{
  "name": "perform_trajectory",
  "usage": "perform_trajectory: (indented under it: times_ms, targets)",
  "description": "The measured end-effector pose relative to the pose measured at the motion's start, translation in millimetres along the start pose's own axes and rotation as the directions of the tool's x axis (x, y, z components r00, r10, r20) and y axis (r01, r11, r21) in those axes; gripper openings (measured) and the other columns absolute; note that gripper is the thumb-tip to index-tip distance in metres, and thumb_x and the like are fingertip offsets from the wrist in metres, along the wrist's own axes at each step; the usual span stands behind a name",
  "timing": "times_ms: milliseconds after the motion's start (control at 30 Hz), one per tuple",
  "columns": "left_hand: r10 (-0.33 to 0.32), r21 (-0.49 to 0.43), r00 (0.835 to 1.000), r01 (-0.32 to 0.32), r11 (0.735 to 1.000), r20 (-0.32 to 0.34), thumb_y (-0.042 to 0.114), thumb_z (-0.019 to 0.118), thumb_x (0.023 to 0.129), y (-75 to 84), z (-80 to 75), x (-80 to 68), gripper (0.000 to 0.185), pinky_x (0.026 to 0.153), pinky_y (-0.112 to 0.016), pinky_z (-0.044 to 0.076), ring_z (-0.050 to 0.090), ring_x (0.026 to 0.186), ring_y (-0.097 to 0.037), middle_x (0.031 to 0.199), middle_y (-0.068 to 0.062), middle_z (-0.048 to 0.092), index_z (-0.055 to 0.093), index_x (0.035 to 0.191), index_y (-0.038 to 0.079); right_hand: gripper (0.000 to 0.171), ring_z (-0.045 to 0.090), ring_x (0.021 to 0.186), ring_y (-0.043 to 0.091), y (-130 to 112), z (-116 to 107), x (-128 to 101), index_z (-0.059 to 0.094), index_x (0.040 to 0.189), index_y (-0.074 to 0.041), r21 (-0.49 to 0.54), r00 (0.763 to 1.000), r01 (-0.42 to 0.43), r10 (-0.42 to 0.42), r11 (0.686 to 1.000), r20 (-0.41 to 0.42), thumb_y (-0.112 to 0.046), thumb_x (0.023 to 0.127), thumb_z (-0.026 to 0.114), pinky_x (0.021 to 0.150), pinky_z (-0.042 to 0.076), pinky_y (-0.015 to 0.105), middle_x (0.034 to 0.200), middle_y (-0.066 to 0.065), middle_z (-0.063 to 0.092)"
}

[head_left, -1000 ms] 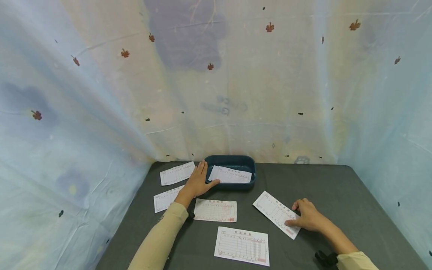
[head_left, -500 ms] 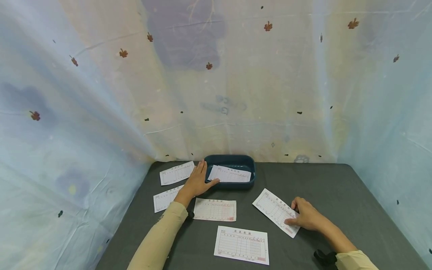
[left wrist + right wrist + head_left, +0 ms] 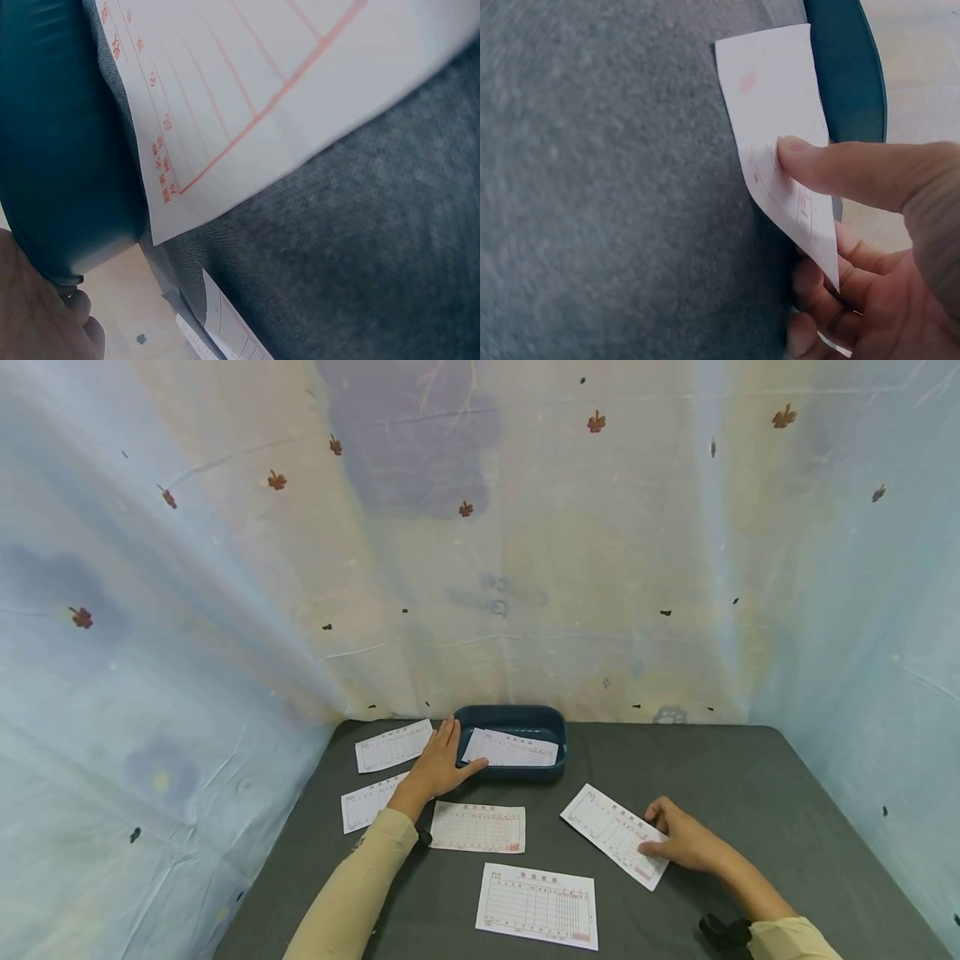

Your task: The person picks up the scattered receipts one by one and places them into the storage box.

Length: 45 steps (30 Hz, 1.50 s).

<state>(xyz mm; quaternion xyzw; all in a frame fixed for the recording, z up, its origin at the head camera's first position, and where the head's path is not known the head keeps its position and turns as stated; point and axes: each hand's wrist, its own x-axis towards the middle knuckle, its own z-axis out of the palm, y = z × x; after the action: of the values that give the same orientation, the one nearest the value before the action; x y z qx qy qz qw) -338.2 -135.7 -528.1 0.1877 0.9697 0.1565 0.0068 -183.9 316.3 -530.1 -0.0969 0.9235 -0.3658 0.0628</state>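
Note:
My right hand [image 3: 686,839] pinches the lower right end of a white printed paper form [image 3: 611,831], thumb on its face and fingers behind. In the right wrist view, the thumb [image 3: 832,169] presses on the form [image 3: 772,82], whose near end bends upward. My left hand [image 3: 437,764] rests at the left front corner of a dark blue plastic bin [image 3: 566,743]. Its fingers lie straight along the side, with the thumb reaching along the front rim. A form [image 3: 510,748] lies inside the bin. The left wrist view shows the bin's wall [image 3: 67,142] close to the hand.
Two forms lie left of the bin, one farther back [image 3: 393,746] and one partly under the left arm [image 3: 369,804]. Another form [image 3: 478,828] lies before the bin, and one [image 3: 537,906] nearer the front. A patterned curtain [image 3: 525,568] hangs behind the dark table [image 3: 675,760].
My right thumb has shifted slightly right on the form. The left hand, the bin and the other forms stay where they were.

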Motion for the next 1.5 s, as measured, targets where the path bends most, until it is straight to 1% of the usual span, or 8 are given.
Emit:
perform_trajectory:
  times_ms: [300, 433, 600, 800, 933, 1167, 1267, 1500]
  targets:
    - [0.014, -0.007, 1.0, -0.015, 1.0, -0.026, 0.077, 0.051, 0.101, 0.1, 0.2, -0.4, 0.113, 0.132, -0.057, 0.016, 0.011, 0.166, -0.039, 0.179, -0.023, 0.009, 0.012, 0.17, -0.005, 0.02, 0.05, 0.07, 0.006, 9, -4, 0, 0.066, 0.106, 0.004, 0.043, 0.994, 0.099, -0.101, 0.994, 0.044, -0.008, 0.097, 0.078, 0.06, 0.044, 0.025, 0.085, 0.002, 0.061]
    - [0.009, -0.002, 1.0, -0.009, 1.0, -0.018, 0.079, 0.05, 0.1, 0.9, -0.4, -1.2, 0.115, 0.133, -0.055, 0.014, 0.009, 0.166, -0.037, 0.179, -0.022, 0.007, 0.011, 0.17, -0.003, 0.016, 0.051, 0.069, 0.006, 10, -5, 0, 0.068, 0.107, 0.005, 0.053, 0.992, 0.113, -0.115, 0.992, 0.046, -0.007, 0.099, 0.074, 0.059, 0.044, 0.024, 0.085, 0.002, 0.061]
    - [0.009, -0.013, 1.0, -0.009, 1.0, -0.018, 0.078, 0.051, 0.1, 1.5, -1.1, -2.3, 0.114, 0.133, -0.055, 0.014, 0.01, 0.166, -0.038, 0.179, -0.022, 0.007, 0.011, 0.17, -0.003, 0.014, 0.053, 0.07, 0.004, 10, -4, 1, 0.07, 0.104, 0.004, 0.057, 0.993, 0.116, -0.117, 0.992, 0.02, -0.007, 0.099, 0.075, 0.06, 0.046, 0.024, 0.085, 0.003, 0.064]
    - [0.008, -0.017, 1.0, -0.009, 1.0, -0.027, 0.076, 0.053, 0.101, 1.7, -1.1, -1.9, 0.113, 0.133, -0.055, 0.014, 0.011, 0.166, -0.039, 0.179, -0.023, 0.009, 0.013, 0.17, -0.005, 0.013, 0.051, 0.068, 0.004, 9, -1, 3, 0.072, 0.103, 0.002, 0.062, 0.995, 0.088, -0.084, 0.994, -0.057, -0.009, 0.098, 0.078, 0.059, 0.045, 0.024, 0.083, 0.001, 0.064]
    - [0.001, -0.013, 1.0, -0.001, 1.0, -0.015, 0.078, 0.052, 0.1, 2.6, -1.9, -2.5, 0.114, 0.134, -0.052, 0.011, 0.007, 0.166, -0.036, 0.179, -0.021, 0.007, 0.011, 0.17, -0.003, 0.015, 0.051, 0.068, 0.005, 7, 0, 6, 0.074, 0.104, 0.001, 0.068, 0.99, 0.061, -0.052, 0.996, -0.132, -0.012, 0.1, 0.078, 0.059, 0.045, 0.025, 0.083, 0.001, 0.064]
    - [-0.003, -0.007, 1.0, 0.003, 1.0, -0.01, 0.079, 0.05, 0.1, 2.1, -1.5, -2.1, 0.115, 0.134, -0.05, 0.008, 0.003, 0.167, -0.033, 0.18, -0.02, 0.004, 0.009, 0.171, -0.002, 0.013, 0.059, 0.08, 0.006, 3, -1, 11, 0.076, 0.107, -0.002, 0.021, 0.962, 0.061, -0.053, 0.998, -0.268, -0.014, 0.102, 0.076, 0.068, 0.049, 0.027, 0.096, 0.004, 0.075]
    - [-0.001, -0.009, 1.0, 0.001, 1.0, -0.01, 0.079, 0.05, 0.1, 1.1, -0.1, -1.8, 0.115, 0.134, -0.051, 0.008, 0.004, 0.167, -0.034, 0.18, -0.019, 0.004, 0.009, 0.171, -0.001, 0.015, 0.061, 0.082, 0.007, -1, -3, 11, 0.076, 0.11, -0.001, 0.043, 0.953, 0.053, -0.038, 0.998, -0.3, -0.015, 0.103, 0.074, 0.069, 0.05, 0.027, 0.097, 0.006, 0.076]
    - [-0.001, -0.005, 1.0, 0.001, 1.0, -0.014, 0.08, 0.049, 0.1, 0.6, 1.4, -1.2, 0.115, 0.134, -0.05, 0.008, 0.008, 0.167, -0.036, 0.18, -0.02, 0.004, 0.009, 0.171, -0.001, 0.019, 0.058, 0.079, 0.006, -9, -6, 14, 0.076, 0.113, 0.0, 0.088, 0.928, 0.057, -0.02, 0.994, -0.373, -0.016, 0.105, 0.073, 0.066, 0.048, 0.025, 0.098, 0.01, 0.075]
